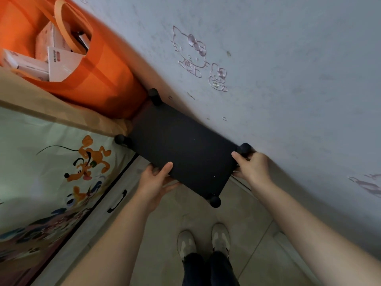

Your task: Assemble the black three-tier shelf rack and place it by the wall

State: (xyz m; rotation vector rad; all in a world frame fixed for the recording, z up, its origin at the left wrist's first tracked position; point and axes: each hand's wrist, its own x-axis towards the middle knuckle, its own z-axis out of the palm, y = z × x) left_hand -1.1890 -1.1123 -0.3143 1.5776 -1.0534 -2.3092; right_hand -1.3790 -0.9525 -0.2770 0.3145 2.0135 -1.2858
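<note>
The black shelf rack (181, 149) is seen from above, its far long edge set against the wall (288, 69) and its left end just beside one orange bag (103, 83). Open tiled floor (253, 219) is left along the near edge, where two shoes (186, 243) are planted. Four round corner caps (214, 201) are counted; the lower tiers are hidden under the top shelf. The near edge is clasped by the left hand (156, 180), thumb on top, fingers beneath. The wall-side right corner post is gripped by the right hand (253, 166), fingers curled round it. A cartoon-printed cover (51, 162) is seen at the left
</note>
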